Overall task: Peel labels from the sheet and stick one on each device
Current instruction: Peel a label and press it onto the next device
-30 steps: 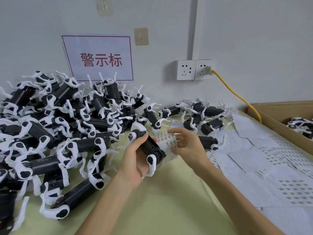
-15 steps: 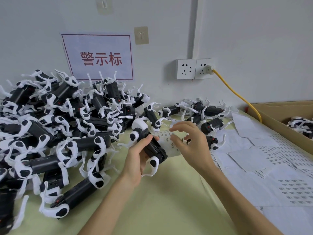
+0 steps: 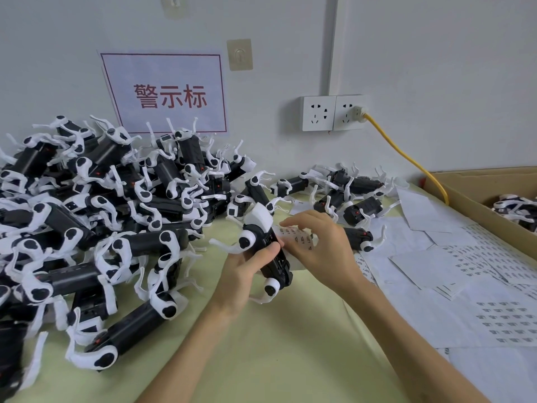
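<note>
With left hand (image 3: 241,274) wrapped round 1 black-and-white device (image 3: 268,248) just above the green table (image 3: 290,344), beside the pile (image 3: 101,213), and right hand (image 3: 322,248), fingers bent, pinching the label sheet (image 3: 299,238) against that device's right side.

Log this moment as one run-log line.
phase: label pick | left hand: grips device | right hand: pinches label sheet beside device | device pile: left of hands | spare sheets: right of hands
</note>
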